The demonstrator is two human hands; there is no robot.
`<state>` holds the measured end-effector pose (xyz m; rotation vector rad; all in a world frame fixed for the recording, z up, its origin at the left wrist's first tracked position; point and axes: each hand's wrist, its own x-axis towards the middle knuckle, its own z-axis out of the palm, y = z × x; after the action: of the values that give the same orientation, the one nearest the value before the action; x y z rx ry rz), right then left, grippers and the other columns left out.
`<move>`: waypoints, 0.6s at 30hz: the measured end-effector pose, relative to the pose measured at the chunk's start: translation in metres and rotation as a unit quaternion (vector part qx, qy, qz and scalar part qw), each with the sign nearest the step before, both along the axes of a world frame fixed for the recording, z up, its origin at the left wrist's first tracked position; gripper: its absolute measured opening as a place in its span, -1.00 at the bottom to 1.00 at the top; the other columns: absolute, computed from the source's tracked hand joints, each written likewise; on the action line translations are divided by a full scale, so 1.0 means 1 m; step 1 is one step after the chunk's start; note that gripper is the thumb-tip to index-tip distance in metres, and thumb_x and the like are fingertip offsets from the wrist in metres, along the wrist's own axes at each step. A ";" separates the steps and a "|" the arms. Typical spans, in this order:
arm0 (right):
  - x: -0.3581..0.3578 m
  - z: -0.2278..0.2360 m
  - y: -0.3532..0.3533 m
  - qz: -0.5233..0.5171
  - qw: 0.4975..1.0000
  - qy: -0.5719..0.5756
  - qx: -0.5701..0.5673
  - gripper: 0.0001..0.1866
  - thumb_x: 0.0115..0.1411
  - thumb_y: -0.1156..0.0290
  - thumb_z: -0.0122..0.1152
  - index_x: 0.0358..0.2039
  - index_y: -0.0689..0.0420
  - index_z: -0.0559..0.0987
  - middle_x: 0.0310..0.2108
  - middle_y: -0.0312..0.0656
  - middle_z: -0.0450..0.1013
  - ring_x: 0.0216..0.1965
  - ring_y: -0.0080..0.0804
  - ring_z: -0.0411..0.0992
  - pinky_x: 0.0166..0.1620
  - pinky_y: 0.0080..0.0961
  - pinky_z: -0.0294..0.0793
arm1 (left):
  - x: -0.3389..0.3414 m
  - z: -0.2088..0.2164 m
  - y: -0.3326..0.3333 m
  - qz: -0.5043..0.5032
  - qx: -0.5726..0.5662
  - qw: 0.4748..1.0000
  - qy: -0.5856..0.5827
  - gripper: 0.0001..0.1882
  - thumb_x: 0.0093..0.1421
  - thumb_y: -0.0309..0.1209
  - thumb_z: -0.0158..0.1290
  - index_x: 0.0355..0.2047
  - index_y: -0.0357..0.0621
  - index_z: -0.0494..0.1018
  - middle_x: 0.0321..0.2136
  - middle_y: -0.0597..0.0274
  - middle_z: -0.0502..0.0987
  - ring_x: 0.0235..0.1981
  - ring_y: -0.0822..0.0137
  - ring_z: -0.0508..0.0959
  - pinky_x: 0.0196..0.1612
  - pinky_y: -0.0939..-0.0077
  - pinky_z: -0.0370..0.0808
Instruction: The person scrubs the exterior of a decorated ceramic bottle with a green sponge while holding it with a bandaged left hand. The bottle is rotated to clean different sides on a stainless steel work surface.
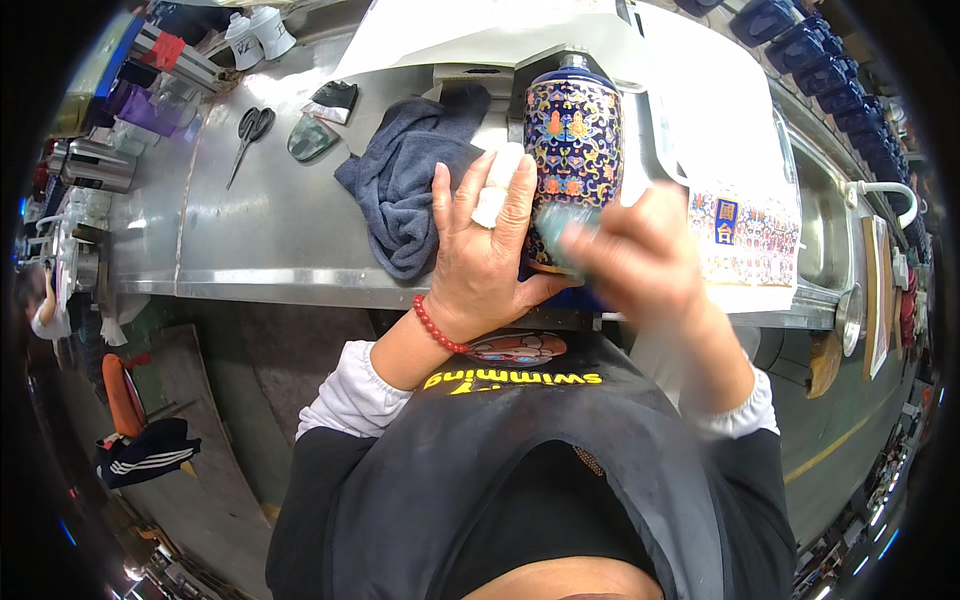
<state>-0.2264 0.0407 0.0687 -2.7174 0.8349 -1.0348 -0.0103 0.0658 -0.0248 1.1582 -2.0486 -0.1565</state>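
A dark blue bottle (578, 130) with a colourful floral pattern lies on its side on the steel worktop, its neck pointing away from me. My left hand (478, 265) rests along its left side, fingers stretched, with the thumb at the base. A white folded piece (489, 206), perhaps cloth or paper, sits between the index and middle fingers. Against the lower part of the bottle, my right hand (650, 250) presses a translucent teal piece (560, 225) that resembles a flat scraper; both are blurred by motion. A dark grey towel (408, 170) lies crumpled beside my left hand.
Scissors (249, 140), a green translucent scraper (311, 138) and a small black-and-white packet (332, 101) lie left on the worktop (250, 220). White printed sheets (745, 225) lie on the right, before a sink (825, 230). Several blue bottles (800, 50) line the far right.
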 end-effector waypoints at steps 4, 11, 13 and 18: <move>-0.002 -0.004 0.009 -0.124 0.922 -0.197 0.310 -0.79 0.26 0.49 0.31 -0.10 0.20 0.65 -0.31 -0.21 0.60 -0.33 -0.42 0.57 -0.24 -0.47 0.56 | -0.002 -0.001 0.002 0.001 -0.006 1.000 0.007 0.22 0.03 0.26 0.31 0.43 -0.40 0.14 0.24 -0.20 0.42 0.35 -0.30 0.25 0.42 -0.36 -0.14; -0.001 -0.052 0.011 -0.220 0.875 -0.304 0.305 -0.69 0.41 0.44 0.16 0.12 0.21 0.55 -0.13 -0.15 0.58 -0.12 -0.51 0.51 -0.05 -0.55 0.51 | 0.002 0.009 -0.002 -0.003 -0.018 0.999 -0.051 0.21 -0.08 0.30 0.29 0.35 -0.43 0.28 0.22 -0.21 0.41 0.34 -0.20 0.24 0.41 -0.50 -0.19; 0.003 -0.053 0.010 -0.228 0.895 -0.270 0.271 -0.69 0.40 0.44 0.15 0.11 0.21 0.55 -0.20 -0.14 0.59 -0.18 -0.50 0.53 -0.08 -0.53 0.52 | 0.003 0.013 -0.003 -0.001 -0.029 0.998 -0.058 0.21 -0.12 0.30 0.31 0.32 -0.45 0.32 0.18 -0.20 0.44 0.33 -0.20 0.26 0.41 -0.52 -0.20; 0.023 -0.030 0.008 -0.247 0.923 -0.195 0.222 -0.71 0.39 0.46 0.14 0.09 0.21 0.55 -0.32 -0.09 0.61 -0.30 -0.47 0.56 -0.17 -0.50 0.54 | 0.003 0.015 -0.004 0.000 -0.035 0.998 -0.058 0.21 -0.14 0.31 0.31 0.29 -0.46 0.34 0.14 -0.23 0.47 0.30 -0.22 0.31 0.39 -0.56 -0.18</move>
<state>-0.2035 0.0490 0.0392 -1.8785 1.4920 -1.2235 -0.0071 0.0616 -0.0099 1.1467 -2.1380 -0.0169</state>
